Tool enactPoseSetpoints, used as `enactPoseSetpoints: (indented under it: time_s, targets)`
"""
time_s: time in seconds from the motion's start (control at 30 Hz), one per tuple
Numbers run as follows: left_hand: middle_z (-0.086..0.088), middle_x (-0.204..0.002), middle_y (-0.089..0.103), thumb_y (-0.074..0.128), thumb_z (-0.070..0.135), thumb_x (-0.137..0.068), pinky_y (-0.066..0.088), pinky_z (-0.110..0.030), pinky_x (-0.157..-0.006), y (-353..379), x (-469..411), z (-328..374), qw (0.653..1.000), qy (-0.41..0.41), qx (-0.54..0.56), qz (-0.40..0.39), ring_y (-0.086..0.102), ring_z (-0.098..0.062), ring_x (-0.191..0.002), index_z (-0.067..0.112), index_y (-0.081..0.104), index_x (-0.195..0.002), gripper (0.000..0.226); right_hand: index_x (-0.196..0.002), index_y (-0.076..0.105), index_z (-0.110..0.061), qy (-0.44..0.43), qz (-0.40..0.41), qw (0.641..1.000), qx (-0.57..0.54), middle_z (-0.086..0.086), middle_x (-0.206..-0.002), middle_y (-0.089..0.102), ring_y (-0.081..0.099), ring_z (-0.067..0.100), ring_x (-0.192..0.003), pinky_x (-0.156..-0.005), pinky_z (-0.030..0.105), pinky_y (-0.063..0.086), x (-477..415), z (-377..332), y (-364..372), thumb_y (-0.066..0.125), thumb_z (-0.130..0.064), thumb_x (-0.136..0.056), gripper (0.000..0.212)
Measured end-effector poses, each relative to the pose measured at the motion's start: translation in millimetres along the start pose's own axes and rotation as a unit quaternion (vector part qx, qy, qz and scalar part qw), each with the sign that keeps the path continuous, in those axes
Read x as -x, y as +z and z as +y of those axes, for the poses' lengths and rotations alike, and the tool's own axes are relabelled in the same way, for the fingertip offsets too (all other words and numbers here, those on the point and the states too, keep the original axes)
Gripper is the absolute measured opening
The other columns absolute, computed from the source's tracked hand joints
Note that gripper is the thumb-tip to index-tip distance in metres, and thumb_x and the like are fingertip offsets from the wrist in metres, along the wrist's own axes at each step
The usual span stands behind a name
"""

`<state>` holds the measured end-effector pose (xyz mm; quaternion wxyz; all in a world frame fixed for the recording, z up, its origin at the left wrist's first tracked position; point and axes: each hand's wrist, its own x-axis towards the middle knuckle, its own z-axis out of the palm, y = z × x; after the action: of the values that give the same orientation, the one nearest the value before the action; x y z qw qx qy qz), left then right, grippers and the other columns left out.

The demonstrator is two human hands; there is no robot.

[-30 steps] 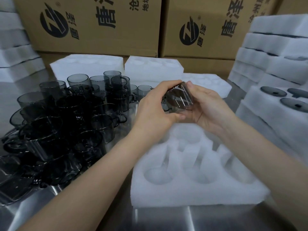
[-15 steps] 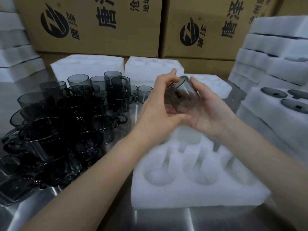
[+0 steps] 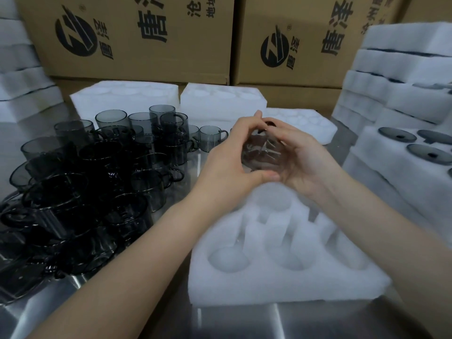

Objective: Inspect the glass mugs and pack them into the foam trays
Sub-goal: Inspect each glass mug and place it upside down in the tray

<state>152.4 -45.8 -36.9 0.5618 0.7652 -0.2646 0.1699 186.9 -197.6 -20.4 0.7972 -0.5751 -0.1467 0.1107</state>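
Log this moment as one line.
phase: inspecting | left hand, right hand: grip one smoky grey glass mug over white foam tray | visible pockets: empty | other grey mugs: left, on steel table

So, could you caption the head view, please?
Left hand and right hand hold a mug over a foam tray.

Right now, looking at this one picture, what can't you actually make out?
Held mug, head view: the left hand and right hand wrap it; handle mostly hidden, glass blurred, flaws unreadable.
Front foam tray: far pockets partly hidden behind the wrists, blurred.
Mug pile: dark, overlapping, cut by the left edge; uncountable.
Dark discs in the right-hand foam: some cut by the right edge; what they are is unclear.
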Motion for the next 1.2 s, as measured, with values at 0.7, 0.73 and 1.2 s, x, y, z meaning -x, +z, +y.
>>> enactPoseSetpoints:
  time_s: [0.7,0.73,1.2]
  targets:
    - [-0.015,-0.085,0.068,0.052,-0.011,-0.081,0.050,-0.039,-0.077,-22.3,34.0,-15.5,0.923,-0.306,0.164,0.163,0.062,-0.028,-0.081,0.005,0.067,-0.087,0.023,-0.112,0.060,-0.019,-0.149,-0.151,0.930,0.299,0.006,-0.114,0.062,0.059,0.013,-0.108,-0.097,0.033,0.049,18.0,0.7,24.4,0.073,0.003,-0.071,0.048]
    - [-0.015,-0.077,0.066,0.053,-0.011,-0.080,0.050,-0.036,-0.070,-22.1,35.6,-18.2,0.916,-0.308,0.194,0.167,0.061,-0.027,-0.073,0.004,0.067,-0.083,0.021,-0.108,0.063,-0.018,-0.148,-0.173,0.913,0.339,0.005,-0.117,0.062,0.058,0.014,-0.112,-0.100,0.037,0.048,20.3,-0.4,28.1,0.074,0.005,-0.072,0.044]
    - [-0.009,-0.058,0.064,0.028,-0.016,-0.085,0.048,-0.022,-0.046,-21.1,41.8,-20.7,0.872,-0.285,0.356,0.178,0.063,-0.020,-0.053,0.003,0.067,-0.076,0.044,-0.116,0.072,-0.024,-0.178,-0.249,0.726,0.616,-0.005,-0.142,0.048,0.040,0.017,-0.121,-0.110,0.031,0.028,37.6,3.0,56.1,0.050,0.011,-0.080,0.055]
